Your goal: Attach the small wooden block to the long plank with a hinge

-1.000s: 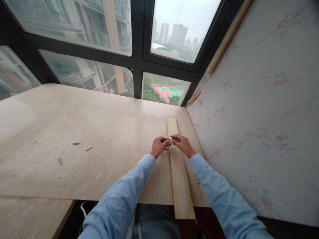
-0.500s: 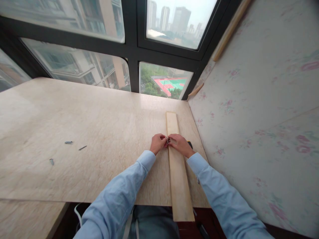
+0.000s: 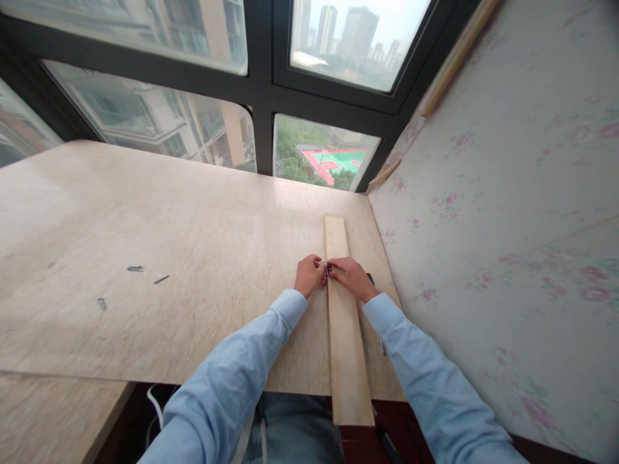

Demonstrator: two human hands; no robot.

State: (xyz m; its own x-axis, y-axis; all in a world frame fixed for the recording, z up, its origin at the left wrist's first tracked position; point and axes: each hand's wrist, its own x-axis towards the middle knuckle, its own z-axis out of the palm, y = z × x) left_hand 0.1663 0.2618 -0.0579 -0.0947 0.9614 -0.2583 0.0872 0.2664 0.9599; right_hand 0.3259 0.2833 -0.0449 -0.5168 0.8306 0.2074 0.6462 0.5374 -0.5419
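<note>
A long, pale wooden board (image 3: pixel 349 367) lies lengthwise before me, its near end jutting past the table edge. At its left edge, my left hand (image 3: pixel 309 276) is closed in a pinch, with a thin light sliver showing near the fingertips. My right hand (image 3: pixel 350 277) rests over the board, fingers pinched on a small metal piece (image 3: pixel 329 269) against the board's left edge. The fingertips of both hands meet around this piece and mostly hide it, so its kind is unclear. Beyond my right wrist, part of a black-and-yellow tool (image 3: pixel 370 278) shows.
Several small metal pieces (image 3: pixel 135 268) lie on the marble-patterned table (image 3: pixel 217 238) to the left, one a thin dark strip (image 3: pixel 162 279). A metal rod end (image 3: pixel 382 348) shows beside my right sleeve. A floral wall (image 3: pixel 483 258) bounds the right, windows (image 3: pixel 326 151) the back.
The view has shifted slightly. Both hands stay at the same spot on the board's left edge, with the left fingers slightly rearranged around the small metal piece.
</note>
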